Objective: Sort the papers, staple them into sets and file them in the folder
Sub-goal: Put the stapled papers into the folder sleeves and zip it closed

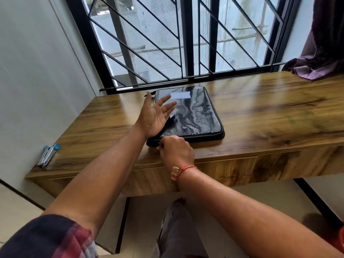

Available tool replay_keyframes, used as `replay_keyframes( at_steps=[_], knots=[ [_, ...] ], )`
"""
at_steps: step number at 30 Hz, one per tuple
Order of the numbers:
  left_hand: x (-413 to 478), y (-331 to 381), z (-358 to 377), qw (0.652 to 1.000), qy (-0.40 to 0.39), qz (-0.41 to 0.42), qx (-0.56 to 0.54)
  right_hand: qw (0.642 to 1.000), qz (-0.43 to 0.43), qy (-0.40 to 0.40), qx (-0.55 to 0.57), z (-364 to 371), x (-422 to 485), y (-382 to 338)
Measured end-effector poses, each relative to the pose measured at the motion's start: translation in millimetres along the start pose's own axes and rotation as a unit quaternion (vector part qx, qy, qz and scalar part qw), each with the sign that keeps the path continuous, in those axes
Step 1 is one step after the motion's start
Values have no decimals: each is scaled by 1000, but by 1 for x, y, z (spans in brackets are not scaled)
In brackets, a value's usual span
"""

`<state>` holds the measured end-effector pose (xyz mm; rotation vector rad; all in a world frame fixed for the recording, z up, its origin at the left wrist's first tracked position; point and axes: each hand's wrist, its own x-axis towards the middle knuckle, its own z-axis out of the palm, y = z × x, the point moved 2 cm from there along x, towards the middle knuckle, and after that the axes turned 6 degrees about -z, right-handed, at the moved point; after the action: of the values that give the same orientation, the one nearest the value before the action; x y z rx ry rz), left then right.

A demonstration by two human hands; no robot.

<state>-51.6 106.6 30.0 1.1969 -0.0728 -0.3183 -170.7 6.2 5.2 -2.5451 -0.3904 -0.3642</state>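
Two hands at the black folder (pixel 197 116) near the desk (pixel 270 116) front: left hand (pixel 158 113) spread, right hand (pixel 176 150) pinching its near edge.

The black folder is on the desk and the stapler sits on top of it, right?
Not quite. The folder is on the desk, but the stapler is not on it: the head view shows it apart, at the desk's left edge.
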Motion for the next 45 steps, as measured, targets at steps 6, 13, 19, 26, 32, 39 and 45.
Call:
replay_keyframes(
  at_steps=[6,13,19,26,32,39,45],
  knots=[
    [4,-2,-3,1000,1,1,-19,999,-37,-13,21,8,5,-18],
    [-4,4,4,997,68,23,22,997,-64,-5,35,-5,4,7],
    [-31,3,0,691,242,141,667,983,64,148,-88,-50,10,93],
    [-25,-11,-21,764,251,-86,588,988,147,-31,-21,-80,37,142],
    [-24,-14,0,723,352,-60,591,973,187,11,134,-75,54,154],
    [-47,8,-51,699,374,-30,609,921,198,18,335,-23,85,139],
    [-78,41,-135,653,398,-70,641,947,121,-26,296,20,112,52]
  ],
)
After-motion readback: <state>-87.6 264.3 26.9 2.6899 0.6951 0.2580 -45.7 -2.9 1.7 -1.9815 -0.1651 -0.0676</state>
